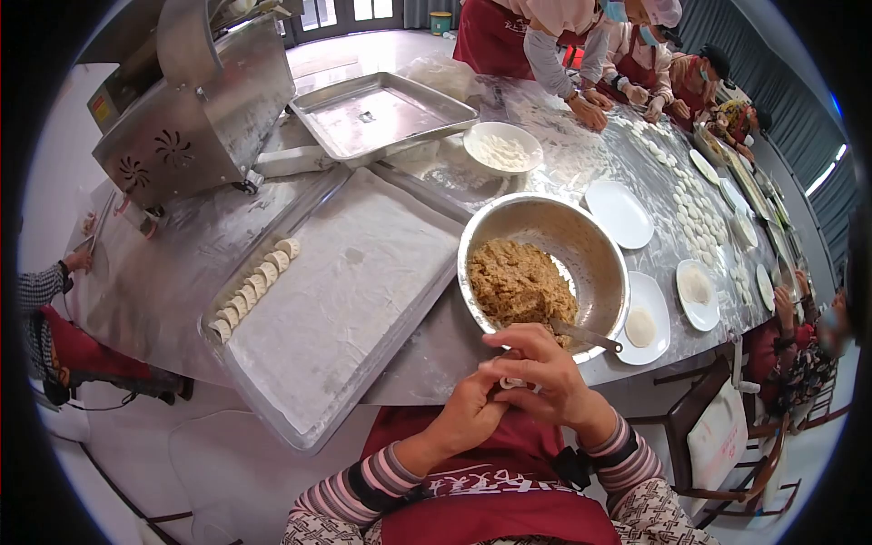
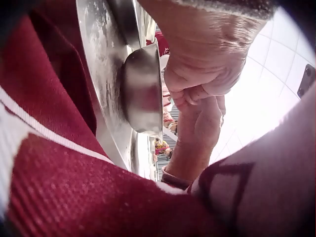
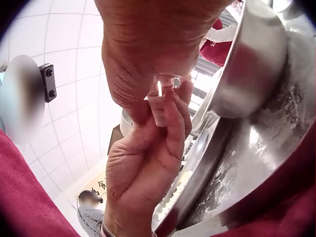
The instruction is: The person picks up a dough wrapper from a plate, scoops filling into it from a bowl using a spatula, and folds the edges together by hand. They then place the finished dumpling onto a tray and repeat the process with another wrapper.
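Both hands meet in front of the apron, just below the filling bowl's near rim. Between their fingers they pinch a small white dumpling [image 1: 510, 382], mostly hidden by the fingers. My left hand [image 1: 468, 411] comes from the left, thumb and fingers curled in at the dumpling. My right hand [image 1: 549, 377] arches over it from the right, fingertips bent against the left hand's. Beyond them stands a steel bowl [image 1: 604, 254] holding brown minced filling [image 1: 520, 280]. A metal utensil handle [image 1: 590, 338] leans out over its near right rim.
At left lies a paper-lined tray [image 1: 336, 300] with a row of dumplings [image 1: 254, 289] along one side. Round wrappers [image 1: 639, 327] lie on white plates at right. Behind are a flour bowl [image 1: 502, 147], an empty metal tray [image 1: 386, 113] and a steel machine [image 1: 191, 127]. Other people work farther back.
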